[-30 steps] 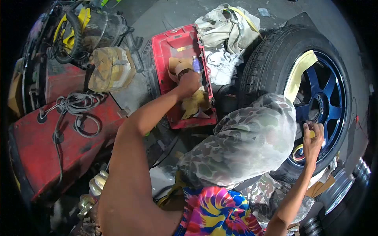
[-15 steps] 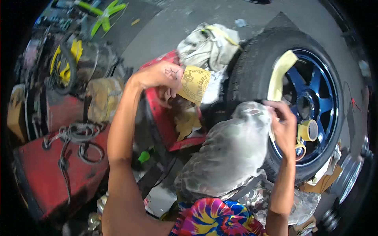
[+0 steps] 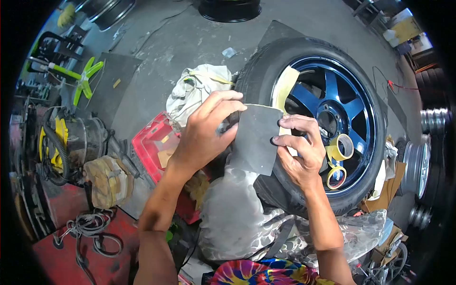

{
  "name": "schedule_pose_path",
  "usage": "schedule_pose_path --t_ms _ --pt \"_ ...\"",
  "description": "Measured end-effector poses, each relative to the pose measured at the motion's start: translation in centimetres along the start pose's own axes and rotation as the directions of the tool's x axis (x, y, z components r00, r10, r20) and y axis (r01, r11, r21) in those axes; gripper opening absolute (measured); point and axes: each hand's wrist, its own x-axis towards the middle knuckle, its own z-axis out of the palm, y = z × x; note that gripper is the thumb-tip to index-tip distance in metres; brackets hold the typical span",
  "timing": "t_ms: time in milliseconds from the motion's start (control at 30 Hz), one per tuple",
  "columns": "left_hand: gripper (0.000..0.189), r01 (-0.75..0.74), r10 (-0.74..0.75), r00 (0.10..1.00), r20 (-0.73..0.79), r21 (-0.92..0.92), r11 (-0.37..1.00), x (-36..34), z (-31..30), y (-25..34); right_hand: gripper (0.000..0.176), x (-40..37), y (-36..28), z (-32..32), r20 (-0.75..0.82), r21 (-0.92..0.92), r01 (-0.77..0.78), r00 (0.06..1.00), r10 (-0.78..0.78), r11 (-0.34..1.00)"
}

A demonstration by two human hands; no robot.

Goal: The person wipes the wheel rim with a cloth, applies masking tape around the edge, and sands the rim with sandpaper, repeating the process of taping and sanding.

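A dark grey sheet of sandpaper (image 3: 257, 140) is held up over my knee, its gritty face towards me. My left hand (image 3: 206, 128) pinches it at the upper left edge. The fingers of my right hand (image 3: 302, 149) grip its right edge, with dark fingertips showing. Just behind the sheet lies a tire (image 3: 259, 71) on a blue spoked wheel (image 3: 351, 107). A strip of pale yellow masking tape (image 3: 285, 88) runs along the rim. Two tape rolls, one yellow (image 3: 348, 147) and one with a blue inside (image 3: 329, 178), rest on the wheel's lower side.
A red crate (image 3: 151, 142) holding scraps stands left of my knee, with a whitish cloth bundle (image 3: 194, 92) beyond it. Further left are a vacuum cleaner (image 3: 85, 137) and a red box (image 3: 47, 256) with coiled cord (image 3: 90, 223). Silver wheels (image 3: 418, 166) stand at right.
The sandpaper has turned from its printed yellow back to its grey face and come over my knee. My right hand has moved from beside the wheel onto the sheet's edge. The view has shifted.
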Motion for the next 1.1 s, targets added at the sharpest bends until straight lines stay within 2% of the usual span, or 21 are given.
schedule_pose_path --t_ms 100,167,200,233,267,300,333,367,400,467,533,600,700,733,800,833,867,933,1000,1067,1100 --pt "0.043 0.001 -0.001 1.0 -0.021 0.009 1.0 0.3 0.0 1.4 0.024 -0.3 0.8 -0.1 -0.068 -0.009 -0.024 0.997 0.023 1.0" --pt "0.04 -0.189 0.183 0.982 0.055 0.143 0.971 0.3 -0.4 1.6 0.021 -0.3 0.9 -0.1 -0.07 0.011 -0.091 0.993 0.092 0.996" --pt "0.04 -0.191 0.185 0.981 0.056 0.143 0.971 -0.1 -0.1 1.4 0.019 -0.4 1.0 0.0 -0.069 0.034 -0.158 0.985 0.16 0.987" --pt "0.036 -0.178 0.175 0.979 0.107 0.016 0.984 -0.9 0.5 0.9 0.019 -0.6 0.9 0.1 -0.071 0.034 -0.159 0.984 0.161 0.987" --pt "0.032 -0.155 0.171 0.973 0.157 -0.109 0.982 -1.5 0.8 0.7 0.021 -0.9 0.6 0.4 -0.099 0.075 -0.302 0.946 0.309 0.95" --pt "0.017 -0.038 0.062 0.991 0.122 -0.184 0.982 -1.6 1.6 1.3 0.023 -1.2 0.2 0.8 -0.12 0.121 -0.436 0.885 0.449 0.892" --pt "0.017 -0.039 0.062 0.991 0.121 -0.183 0.982 -1.7 2.0 1.4 0.026 -1.4 0.0 1.2 -0.132 0.168 -0.557 0.805 0.578 0.814" --pt "0.011 0.145 -0.109 0.977 0.183 -0.195 0.97 -1.9 2.5 1.4 0.034 -1.8 0.0 1.7 -0.159 0.209 -0.511 0.824 0.544 0.834" --pt "0.007 0.324 -0.273 0.93 0.245 -0.198 0.925 -2.1 3.1 1.4 0.042 -1.8 -0.1 1.3 -0.08 0.048 -0.4 0.912 0.402 0.915" --pt "0.007 0.4 -0.317 0.905 0.285 -0.308 0.863 -2.3 4.2 1.0 0.05 -2.1 -1.7 0.9 0.137 -0.11 -0.417 0.893 0.429 0.902" --pt "0.008 0.191 -0.042 0.923 0.382 -0.361 0.913 -2.3 4.9 0.4 0.051 -3.9 -1.7 1.5 0.126 -0.029 -0.568 0.815 0.566 0.823" --pt "0.011 0.159 0.009 0.916 0.402 -0.382 0.911 -1.9 5.2 0.7 0.051 -4.6 -1.5 1.0 0.212 -0.066 -0.685 0.701 0.681 0.725" --pt "0.013 0.105 0.103 0.898 0.428 -0.436 0.894 -1.3 5.5 0.8 0.05 -5.9 0.0 0.8 0.285 0.069 -0.609 0.771 0.569 0.79" --pt "0.013 0.107 0.106 0.897 0.429 -0.443 0.89 -1.3 5.5 0.8 0.05 -5.7 0.0 0.5 0.283 0.063 -0.613 0.767 0.575 0.787" --pt "0.012 0.405 -0.112 0.857 0.504 -0.523 0.75 -1.2 5.7 1.0 0.049 -4.9 -0.6 0.0 0.269 0.107 -0.666 0.734 0.623 0.738" --pt "0.012 0.36 -0.109 0.89 0.443 -0.534 0.765 -1.3 6.2 0.6 0.041 -5.1 -0.2 0.4 0.173 0.14 -0.568 0.821 0.545 0.811" --pt "0.012 0.363 -0.108 0.888 0.447 -0.537 0.762 -1.1 6.3 0.5 0.041 -5.5 -0.1 0.5 0.172 0.137 -0.573 0.817 0.55 0.808" --pt "0.013 0.294 0.018 0.865 0.502 -0.534 0.793 -0.4 6.6 -0.1 0.029 -6.1 0.3 0.7 0.203 0.297 -0.696 0.715 0.668 0.654" --pt "0.014 0.33 -0.009 0.832 0.554 -0.483 0.811 1.1 7.0 -1.3 0.015 -6.5 0.7 0.0 0.251 0.332 -0.761 0.64 0.726 0.557" --pt "0.016 0.034 0.079 0.955 0.286 -0.369 0.929 3.2 9.1 -3.0 0.02 -6.1 0.9 -0.5 0.222 0.477 -0.751 0.605 0.765 0.456" --pt "0.016 0.038 0.076 0.956 0.285 -0.374 0.927 4.2 10.4 -4.1 0.022 -6.1 1.2 -1.1 0.226 0.521 -0.736 0.608 0.761 0.433"
